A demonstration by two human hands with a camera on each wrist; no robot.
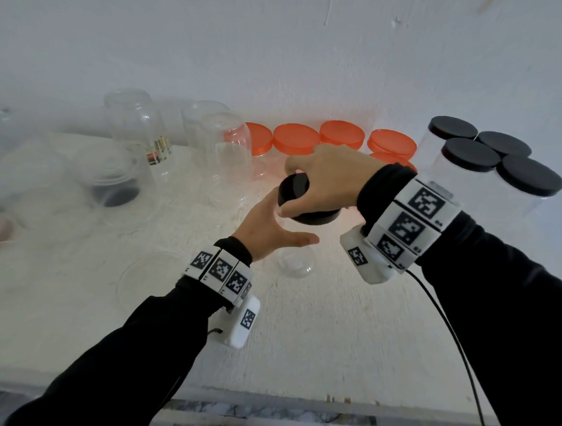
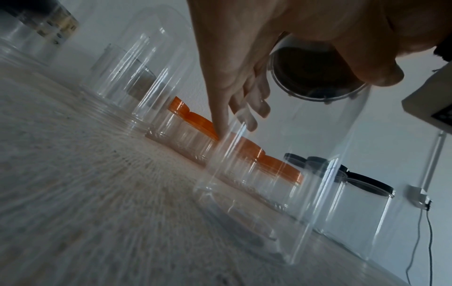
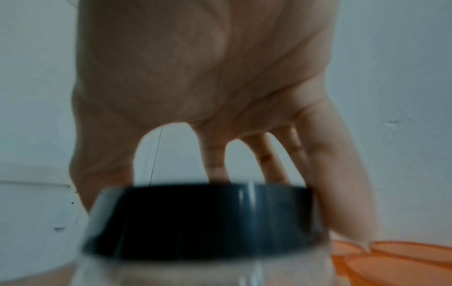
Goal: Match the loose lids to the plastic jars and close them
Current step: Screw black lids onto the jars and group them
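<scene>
right hand (image 1: 325, 179) sits on top of the black lid (image 1: 301, 199), fingers and thumb curled down round its rim; the right wrist view shows the fingertips (image 3: 217, 174) over the lid's far edge and the thumb down its left side. the lid is on the mouth of a clear jar (image 2: 281, 183), which stands upright on the white table (image 1: 301, 325) near the middle. whether the lid is fully screwed down, cannot tell.

left hand (image 1: 269, 228) is at the jar's left side, just below the lid, palm towards the wall of the jar, fingers spread and fairly straight, thumb pointing right across the front. in the left wrist view the fingers (image 2: 249, 108) lie along or just beside the clear wall; actual contact cannot be confirmed, and the hand is not curled round the jar.

both wrists carry white bands with black-and-white square markers; a black cable (image 1: 453, 340) runs from the right wrist unit down past the table edge.

behind the hands, along the wall: a row of short jars with orange lids (image 1: 295, 138), closed. to the right of those, four tall clear jars with black lids (image 1: 469, 155), closed, standing close together. to the left, several clear jars without lids (image 1: 139, 125), some mouth-down; one of them has a dark lid (image 1: 116, 196) showing through it low down. near the left wrist a clear round lid (image 1: 150, 275) lies flat on the table.
</scene>
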